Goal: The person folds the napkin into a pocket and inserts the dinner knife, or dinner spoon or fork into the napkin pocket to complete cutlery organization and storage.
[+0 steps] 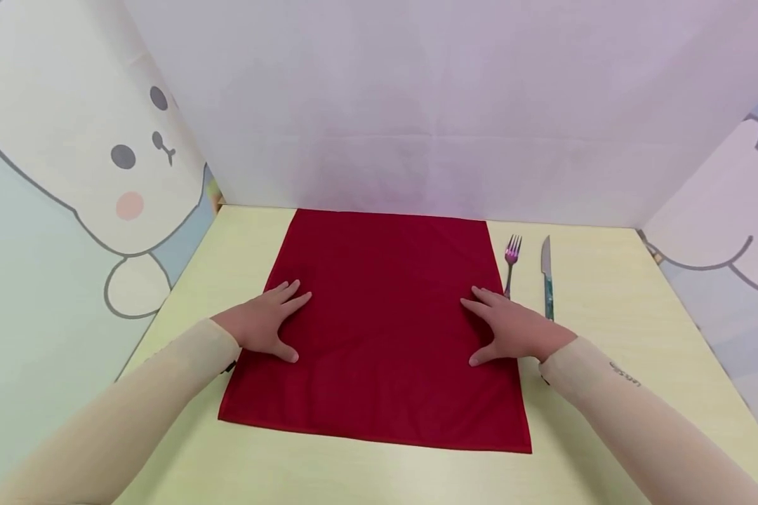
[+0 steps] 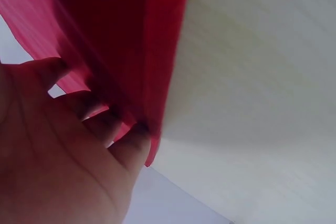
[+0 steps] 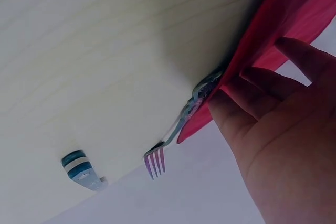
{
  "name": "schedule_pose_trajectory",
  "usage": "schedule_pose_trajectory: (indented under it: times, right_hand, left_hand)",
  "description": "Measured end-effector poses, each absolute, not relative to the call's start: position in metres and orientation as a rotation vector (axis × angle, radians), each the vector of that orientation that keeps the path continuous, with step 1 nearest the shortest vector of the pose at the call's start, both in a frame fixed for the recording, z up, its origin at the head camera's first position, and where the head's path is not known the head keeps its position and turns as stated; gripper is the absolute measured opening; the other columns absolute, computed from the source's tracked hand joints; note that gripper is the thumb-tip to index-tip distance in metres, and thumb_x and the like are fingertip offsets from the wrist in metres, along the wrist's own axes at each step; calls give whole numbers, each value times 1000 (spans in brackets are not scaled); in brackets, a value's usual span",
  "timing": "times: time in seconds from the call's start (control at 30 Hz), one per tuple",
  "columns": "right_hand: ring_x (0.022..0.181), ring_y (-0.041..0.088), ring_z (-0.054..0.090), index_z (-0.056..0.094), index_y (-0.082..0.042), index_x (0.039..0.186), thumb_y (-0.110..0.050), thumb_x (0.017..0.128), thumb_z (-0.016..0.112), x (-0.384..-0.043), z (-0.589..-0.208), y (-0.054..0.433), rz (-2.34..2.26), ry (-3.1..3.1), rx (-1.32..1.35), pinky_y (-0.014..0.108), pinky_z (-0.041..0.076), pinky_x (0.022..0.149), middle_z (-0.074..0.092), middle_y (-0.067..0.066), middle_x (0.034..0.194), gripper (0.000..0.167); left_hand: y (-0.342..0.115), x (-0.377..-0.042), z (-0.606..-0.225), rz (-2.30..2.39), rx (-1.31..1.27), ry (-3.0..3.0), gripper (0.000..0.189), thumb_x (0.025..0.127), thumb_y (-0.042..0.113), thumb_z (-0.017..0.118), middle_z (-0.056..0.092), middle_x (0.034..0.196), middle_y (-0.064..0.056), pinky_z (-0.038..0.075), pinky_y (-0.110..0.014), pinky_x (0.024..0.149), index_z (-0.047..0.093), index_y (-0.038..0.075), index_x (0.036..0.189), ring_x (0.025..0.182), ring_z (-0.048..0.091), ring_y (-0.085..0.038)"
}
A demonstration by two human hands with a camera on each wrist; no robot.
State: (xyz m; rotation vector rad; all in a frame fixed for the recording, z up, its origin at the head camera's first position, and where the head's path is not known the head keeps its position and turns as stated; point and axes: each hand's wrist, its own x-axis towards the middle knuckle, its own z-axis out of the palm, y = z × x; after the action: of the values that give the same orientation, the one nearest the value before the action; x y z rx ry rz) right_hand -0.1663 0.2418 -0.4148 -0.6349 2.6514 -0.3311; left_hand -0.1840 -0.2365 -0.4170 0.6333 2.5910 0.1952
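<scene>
A square red cloth lies spread out on the table, faintly creased. My left hand rests on its left side, fingers spread and fairly straight. On the cloth's right side sits my right hand, its fingers fanned out the same way. In the left wrist view, the fingertips touch the red cloth near its edge. Close beside the right hand lies a fork, tines pointing away; the hand hides its lower handle in the head view. The right wrist view shows the fork alongside the cloth's edge.
To the right of the fork lies a table knife with a green-blue handle, partly hidden by the right hand. The pale wooden table ends at a white backdrop. Cartoon-printed panels flank both sides.
</scene>
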Motion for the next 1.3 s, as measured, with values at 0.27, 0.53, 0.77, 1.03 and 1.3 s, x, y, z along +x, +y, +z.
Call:
schedule_pose_trajectory:
  times: [0.27,0.53,0.77,1.03,1.3]
  right_hand:
    - [150,48,22,38,-9,160,-60,74,86,-162,-414,244,-321,2664,-643,57,45,107,22,23,167,111]
    - [150,48,22,38,-9,160,-59,75,86,-161,-413,246,-341,2660,-621,57,47,106,22,22,167,110]
    - [150,47,21,33,-6,161,-62,79,82,-188,-405,250,-452,2643,-562,59,39,112,21,23,167,111]
    - [151,45,22,28,2,160,-53,89,77,-247,-389,247,-545,2665,-449,60,27,119,27,25,163,103]
    - [141,47,37,28,8,157,-38,102,62,-290,-384,231,-558,2709,-262,62,33,114,38,30,154,79]
  left_hand:
    - [-240,-186,-420,198,650,2585,123,70,57,90,10,171,-16,48,-57,105,23,18,166,155,6,-45]
    - [-243,-190,-421,223,663,2566,127,67,58,91,9,171,-18,47,-59,104,23,18,166,154,5,-46]
    - [-246,-212,-403,338,599,2549,119,77,62,83,5,171,-17,35,-62,114,18,16,167,155,4,-44]
    - [-255,-274,-380,509,426,2636,96,97,56,64,25,165,-22,25,-61,119,20,2,163,151,23,-43]
    - [-248,-316,-380,664,147,2720,82,103,59,49,45,147,-28,41,-60,108,34,-6,151,130,48,-44]
